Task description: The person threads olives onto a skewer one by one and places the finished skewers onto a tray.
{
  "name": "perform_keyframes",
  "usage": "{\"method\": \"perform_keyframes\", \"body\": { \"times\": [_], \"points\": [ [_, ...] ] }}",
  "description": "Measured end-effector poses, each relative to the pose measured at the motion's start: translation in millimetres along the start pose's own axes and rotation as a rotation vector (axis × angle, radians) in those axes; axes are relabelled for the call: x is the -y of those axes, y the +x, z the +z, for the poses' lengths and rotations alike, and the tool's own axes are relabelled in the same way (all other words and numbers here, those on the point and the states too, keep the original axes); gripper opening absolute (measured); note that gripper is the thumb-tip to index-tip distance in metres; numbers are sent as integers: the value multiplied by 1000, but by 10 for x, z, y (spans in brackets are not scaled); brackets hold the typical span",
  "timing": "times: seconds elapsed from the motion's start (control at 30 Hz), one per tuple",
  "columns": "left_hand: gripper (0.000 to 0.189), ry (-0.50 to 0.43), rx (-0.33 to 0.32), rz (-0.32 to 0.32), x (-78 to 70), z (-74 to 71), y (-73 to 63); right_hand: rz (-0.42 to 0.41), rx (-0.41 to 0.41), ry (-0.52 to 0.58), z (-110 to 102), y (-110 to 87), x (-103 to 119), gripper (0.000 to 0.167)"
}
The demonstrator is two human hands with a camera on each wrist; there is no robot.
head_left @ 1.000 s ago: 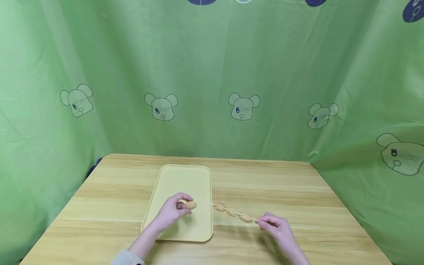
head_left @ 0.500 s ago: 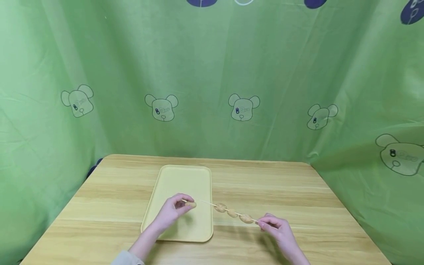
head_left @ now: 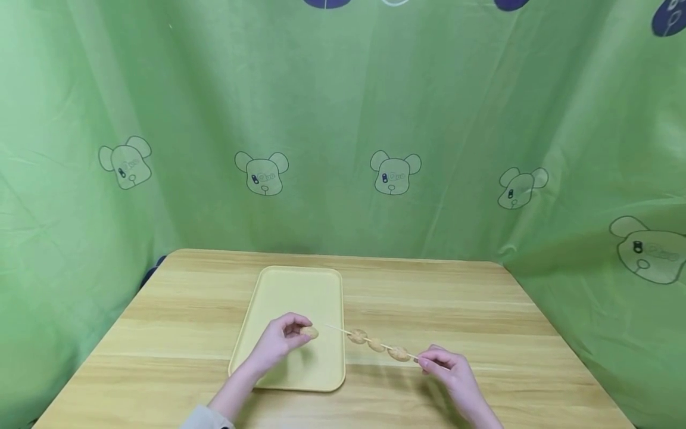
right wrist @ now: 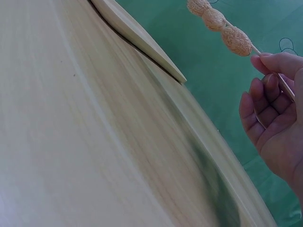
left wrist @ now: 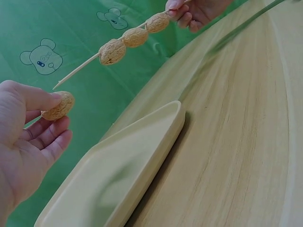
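Note:
Between thumb and fingers, my left hand (head_left: pixel 278 338) pinches a tan, wrinkled oval ball (left wrist: pixel 58 106) above the tray (head_left: pixel 305 292). My right hand (head_left: pixel 447 366) grips the lower end of a thin wooden skewer (head_left: pixel 336 328). Three similar balls are threaded along it, the middle one (left wrist: pixel 135 37) close against its neighbours. The bare pointed tip (left wrist: pixel 56 87) slants toward the left hand, just above the loose ball in the left wrist view. In the right wrist view, thumb and forefinger pinch the stick beside the nearest threaded ball (right wrist: pixel 236 40), and its butt end runs across the palm.
The shallow pale-yellow tray lies left of centre on a wood-grain table (head_left: pixel 429 298). A green curtain (head_left: pixel 332 119) printed with bear heads hangs behind the table and along both sides.
The left fingers have shifted their hold on the loose ball, with the thumb now further over it. The skewer and right hand have hardly moved.

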State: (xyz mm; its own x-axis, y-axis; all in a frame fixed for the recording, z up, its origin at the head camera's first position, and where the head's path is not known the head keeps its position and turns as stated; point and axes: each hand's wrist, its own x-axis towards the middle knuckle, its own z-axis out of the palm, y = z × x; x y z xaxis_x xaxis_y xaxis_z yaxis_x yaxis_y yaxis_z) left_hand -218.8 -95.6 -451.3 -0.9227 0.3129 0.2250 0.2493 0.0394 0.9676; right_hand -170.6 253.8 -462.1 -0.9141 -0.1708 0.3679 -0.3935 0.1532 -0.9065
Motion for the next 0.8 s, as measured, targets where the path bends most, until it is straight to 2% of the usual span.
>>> {"method": "perform_keyframes", "body": {
  "times": [0.1,0.23,0.53,0.8],
  "points": [
    [30,-9,1,-9,-17,1,3,6,-4,5,-4,6,-2,10],
    [30,-13,3,-9,-25,2,13,-27,9,12,-14,12,-7,11],
    [31,-20,17,-6,-4,-2,7,30,28,5,-21,-5,-13,11],
    [31,-39,41,1,15,1,-7,5,35,0,-16,-21,-10,12]
  ]
}}
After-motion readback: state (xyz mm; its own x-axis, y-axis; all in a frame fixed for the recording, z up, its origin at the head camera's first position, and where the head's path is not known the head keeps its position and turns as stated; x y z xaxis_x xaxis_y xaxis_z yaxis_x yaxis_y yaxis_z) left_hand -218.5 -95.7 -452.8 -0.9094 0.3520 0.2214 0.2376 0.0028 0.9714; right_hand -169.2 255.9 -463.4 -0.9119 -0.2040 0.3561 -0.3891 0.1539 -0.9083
